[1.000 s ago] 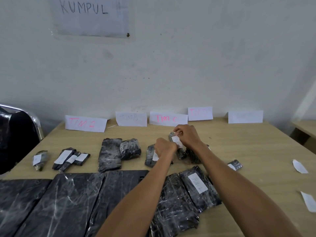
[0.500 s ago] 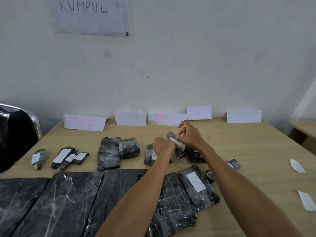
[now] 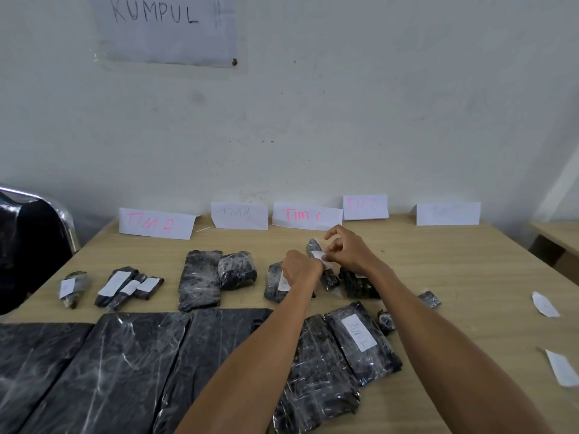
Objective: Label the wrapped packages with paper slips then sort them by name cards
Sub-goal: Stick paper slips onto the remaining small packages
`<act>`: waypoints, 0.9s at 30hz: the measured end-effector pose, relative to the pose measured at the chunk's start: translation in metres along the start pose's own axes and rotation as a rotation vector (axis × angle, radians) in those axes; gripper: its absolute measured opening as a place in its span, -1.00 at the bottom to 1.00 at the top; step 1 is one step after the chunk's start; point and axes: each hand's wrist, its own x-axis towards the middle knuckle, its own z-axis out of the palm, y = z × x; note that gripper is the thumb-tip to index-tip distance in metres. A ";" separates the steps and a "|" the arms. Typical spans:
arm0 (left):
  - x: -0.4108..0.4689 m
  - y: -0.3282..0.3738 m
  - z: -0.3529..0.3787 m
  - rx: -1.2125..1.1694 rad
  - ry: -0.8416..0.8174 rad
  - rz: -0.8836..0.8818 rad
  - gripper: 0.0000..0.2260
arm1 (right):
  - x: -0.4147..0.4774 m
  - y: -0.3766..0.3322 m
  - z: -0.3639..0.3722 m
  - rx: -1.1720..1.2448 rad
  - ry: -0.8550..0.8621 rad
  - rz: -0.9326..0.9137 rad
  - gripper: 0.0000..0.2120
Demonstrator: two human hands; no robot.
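My left hand (image 3: 300, 268) grips the lower part of a small black wrapped package (image 3: 314, 245), tilted up off the table below the TIM C name card (image 3: 305, 216). My right hand (image 3: 348, 252) pinches a white paper slip (image 3: 320, 255) against that package, index finger raised. More cards stand along the wall: TIM A (image 3: 155, 223), TIM B (image 3: 239, 215), TIM D (image 3: 365, 206) and a faint one (image 3: 448, 213). Labelled small packages (image 3: 117, 285) lie below TIM A, two unlabelled ones (image 3: 200, 278) below TIM B. A package marked TIM E (image 3: 360, 343) lies between my forearms.
Large black wrapped sheets (image 3: 94, 364) cover the near left of the wooden table (image 3: 470, 270). Two loose slips (image 3: 545, 305) (image 3: 562, 368) lie at the right edge. A black chair (image 3: 28, 245) stands at the left, a second table (image 3: 560, 236) at the right. A KUMPUL sign (image 3: 166, 26) hangs on the wall.
My right hand has lifted off the top of the small package and spread its fingers, so the package and its slip now show. My left hand has stayed put.
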 end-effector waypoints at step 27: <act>0.014 0.000 0.005 0.673 -0.220 0.336 -0.53 | 0.006 0.003 -0.007 -0.177 -0.222 0.039 -0.55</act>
